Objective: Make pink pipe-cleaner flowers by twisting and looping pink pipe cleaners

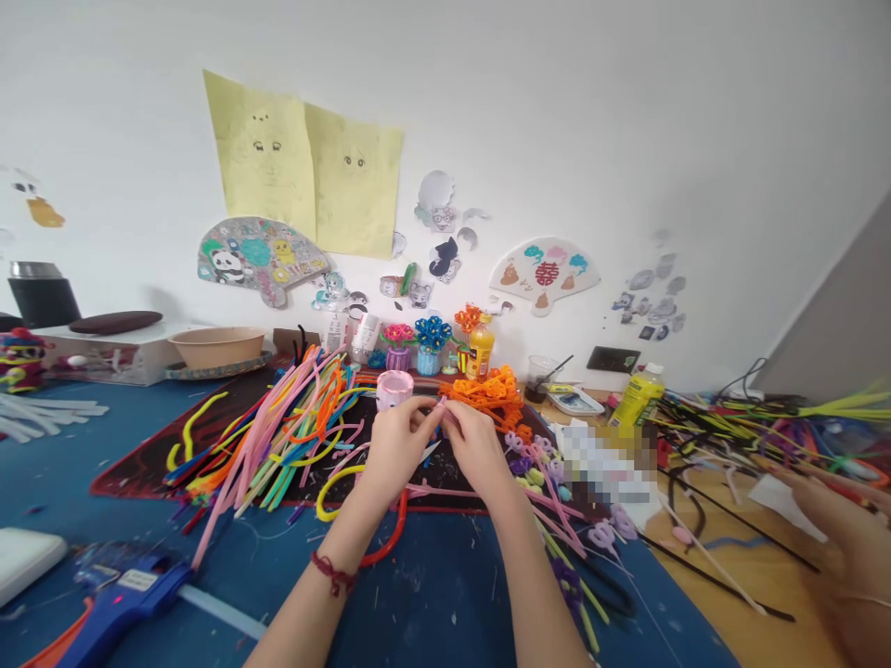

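Observation:
Over the middle of the table, my left hand (402, 443) and my right hand (479, 447) meet with thumbs and forefingers pinched. Between the fingertips shows a bit of pink pipe cleaner (442, 402), mostly hidden. Just behind my left hand stands a small pink pot (394, 388). A loose bundle of coloured pipe cleaners (261, 436) lies to the left of it. Beyond my right hand is a heap of orange pipe-cleaner loops (491, 394), with purple pipe-cleaner flowers (543, 459) to the right. A yellow pipe cleaner (334, 492) curves beside my left wrist.
A blue glue gun (129, 603) lies at the front left. Finished flower pots (432, 357) and an orange drink bottle (480, 348) stand by the wall. A yellow-green bottle (637, 399) is at the right. Another person's hand (839, 520) is at the far right.

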`<state>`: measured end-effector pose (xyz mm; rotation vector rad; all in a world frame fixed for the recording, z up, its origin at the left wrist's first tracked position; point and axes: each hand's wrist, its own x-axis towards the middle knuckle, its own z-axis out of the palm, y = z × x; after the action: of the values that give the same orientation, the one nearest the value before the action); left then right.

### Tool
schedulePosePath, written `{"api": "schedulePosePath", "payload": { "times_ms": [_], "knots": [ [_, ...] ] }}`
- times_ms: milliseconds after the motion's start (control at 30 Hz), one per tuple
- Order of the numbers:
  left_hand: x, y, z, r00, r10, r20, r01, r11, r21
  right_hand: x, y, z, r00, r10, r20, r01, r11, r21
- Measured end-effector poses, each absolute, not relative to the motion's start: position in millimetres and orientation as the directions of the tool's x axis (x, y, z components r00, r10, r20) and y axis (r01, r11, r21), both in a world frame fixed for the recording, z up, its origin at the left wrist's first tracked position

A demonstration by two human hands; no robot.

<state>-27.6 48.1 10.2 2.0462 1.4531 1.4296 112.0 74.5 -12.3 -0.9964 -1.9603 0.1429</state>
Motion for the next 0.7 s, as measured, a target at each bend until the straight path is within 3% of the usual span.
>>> {"api": "schedulePosePath", "payload": {
  "times_ms": [233, 700],
  "knots": [
    [-30.2, 54.5, 7.1, -0.070, 0.853, 0.518, 0.446, -0.437, 0.781, 103.4, 65.3, -4.5, -0.317, 0.642, 0.698, 0.477, 0.744, -0.468],
    [-28.3, 52.5, 11.3, -0.001, 0.844, 0.537, 0.458, -0.477, 0.751, 106.3, 71.5, -9.9, -0.241, 0.631, 0.737, 0.487, 0.736, -0.471]
  ]
}}
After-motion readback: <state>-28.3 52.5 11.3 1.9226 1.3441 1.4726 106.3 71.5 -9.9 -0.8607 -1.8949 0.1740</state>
